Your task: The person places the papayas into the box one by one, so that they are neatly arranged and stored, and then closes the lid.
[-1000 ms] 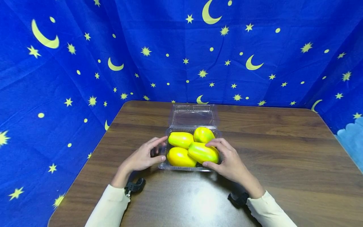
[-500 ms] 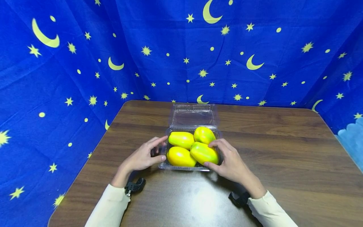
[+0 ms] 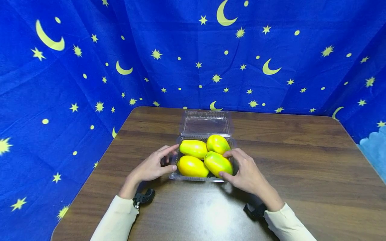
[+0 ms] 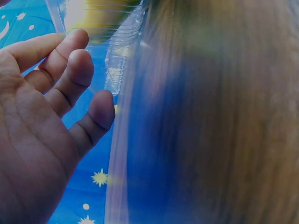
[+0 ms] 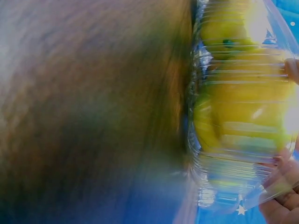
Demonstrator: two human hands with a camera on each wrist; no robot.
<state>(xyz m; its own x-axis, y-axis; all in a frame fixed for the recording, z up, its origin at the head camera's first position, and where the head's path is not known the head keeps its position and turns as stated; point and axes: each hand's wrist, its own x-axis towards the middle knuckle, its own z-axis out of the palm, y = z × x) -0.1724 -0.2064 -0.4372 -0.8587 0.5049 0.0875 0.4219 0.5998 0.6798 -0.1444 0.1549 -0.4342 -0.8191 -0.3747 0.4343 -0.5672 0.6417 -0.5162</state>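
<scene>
A clear plastic clamshell box (image 3: 196, 179) lies with its lid (image 3: 206, 125) folded back, holding several glossy yellow-green oval fruits. My right hand (image 3: 245, 172) grips the front-right fruit (image 3: 217, 164), thumb on its near side and fingers on its far side. This fruit lies slanted beside the front-left fruit (image 3: 192, 166). Behind them are the back-left fruit (image 3: 193, 149) and the back-right fruit (image 3: 217, 144). At the box's left edge my left hand (image 3: 152, 165) stays with fingers relaxed and spread, holding nothing. In the left wrist view its fingertips (image 4: 80, 65) are close to the clear wall.
The box stands on a brown wood-grain table (image 3: 289, 160). A blue curtain (image 3: 181, 40) with moons and stars hangs behind and along the left side. Black wrist mounts (image 3: 144, 196) sit below both hands near the tabletop.
The front-right fruit has turned and shifted to the right, from overlapping the front-left one to lying more beside it. My right hand moved slightly right with it. My left hand stayed put.
</scene>
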